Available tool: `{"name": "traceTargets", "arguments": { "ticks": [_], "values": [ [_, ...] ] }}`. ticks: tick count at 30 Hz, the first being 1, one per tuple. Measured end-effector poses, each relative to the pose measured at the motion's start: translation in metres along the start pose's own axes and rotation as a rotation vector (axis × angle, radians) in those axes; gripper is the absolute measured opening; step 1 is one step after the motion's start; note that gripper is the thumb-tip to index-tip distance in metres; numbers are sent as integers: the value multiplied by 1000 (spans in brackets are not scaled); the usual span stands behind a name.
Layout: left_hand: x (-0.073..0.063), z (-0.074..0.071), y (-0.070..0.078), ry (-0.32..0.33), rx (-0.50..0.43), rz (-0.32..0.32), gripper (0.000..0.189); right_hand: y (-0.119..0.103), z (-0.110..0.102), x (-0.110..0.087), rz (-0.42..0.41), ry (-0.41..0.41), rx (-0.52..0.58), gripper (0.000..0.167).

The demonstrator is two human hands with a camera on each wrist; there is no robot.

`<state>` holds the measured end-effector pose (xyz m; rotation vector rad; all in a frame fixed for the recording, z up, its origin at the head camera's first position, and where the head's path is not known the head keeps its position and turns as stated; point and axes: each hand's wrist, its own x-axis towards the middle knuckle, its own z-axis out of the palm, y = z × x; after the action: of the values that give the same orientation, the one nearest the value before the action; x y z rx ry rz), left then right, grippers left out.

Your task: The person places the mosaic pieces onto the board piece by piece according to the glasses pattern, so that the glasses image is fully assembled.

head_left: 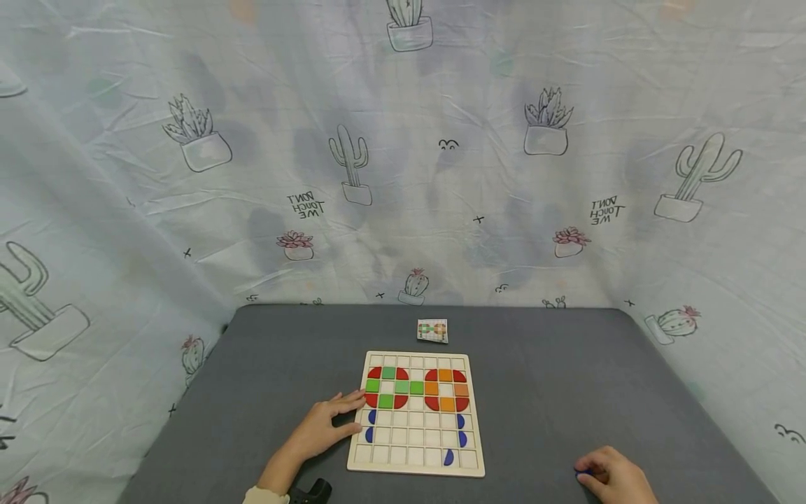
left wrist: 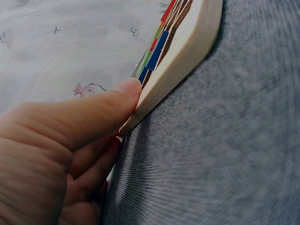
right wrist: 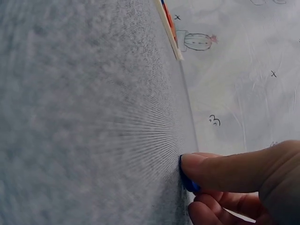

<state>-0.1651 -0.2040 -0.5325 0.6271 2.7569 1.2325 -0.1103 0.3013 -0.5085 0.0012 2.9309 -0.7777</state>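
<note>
A square wooden puzzle board (head_left: 399,458) with a grid of cells lies on the table. Its upper rows hold two rings of red corner pieces, one with green squares (head_left: 386,401) and one with orange squares (head_left: 446,404). Several blue half-round pieces (head_left: 448,457) sit lower on the board. My left hand (head_left: 321,423) rests at the board's left side, thumb and fingers spread apart; in the left wrist view its thumb (left wrist: 108,105) touches the rim. Off to the right, my right hand (head_left: 613,476) pinches a blue piece (right wrist: 188,177) close over the table, partly hidden by the fingers.
A small card (head_left: 432,331) with a coloured pattern like the board's lies behind the board. The grey table (head_left: 535,378) meets a hanging cloth (head_left: 403,168) printed with cacti at the back and sides. A black strap device (head_left: 311,492) shows by the left wrist.
</note>
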Motion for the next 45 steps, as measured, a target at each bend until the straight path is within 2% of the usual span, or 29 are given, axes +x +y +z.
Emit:
{"name": "traceTargets", "arguments": {
  "ticks": [8, 11, 13, 18, 24, 27, 31, 33, 38, 42, 45],
  "values": [
    [1, 1, 0, -1, -5, -6, 58, 3, -2, 0, -176, 12, -78, 17],
    [2, 2, -1, -1, -1, -10, 58, 3, -2, 0, -199, 14, -80, 18],
    [2, 2, -1, -1, 3, -12, 58, 0, -2, 0, -164, 9, -70, 16],
    [2, 3, -1, 4, 2, -13, 58, -13, 0, 1, -11, 14, -32, 15],
    [1, 3, -2, 13, -3, -6, 58, -30, 6, 3, -21, 54, -15, 15],
    [1, 4, -3, 10, 2, -5, 58, -41, 10, 5, 14, 24, 57, 14],
    [0, 5, -5, 10, -10, -5, 58, -57, 15, 10, 49, -70, 195, 6],
    [0, 5, -5, 10, -15, -3, 58, -64, 19, 12, 20, -111, 258, 5],
    [0, 6, -5, 7, -2, 3, 58, -81, 28, 16, -94, -162, 337, 11],
    [0, 5, -5, 10, -9, 8, 57, -97, 37, 20, -128, -181, 414, 12],
    [0, 5, -5, 16, -12, 13, 56, -108, 45, 26, -135, -189, 524, 14]
  ]
}}
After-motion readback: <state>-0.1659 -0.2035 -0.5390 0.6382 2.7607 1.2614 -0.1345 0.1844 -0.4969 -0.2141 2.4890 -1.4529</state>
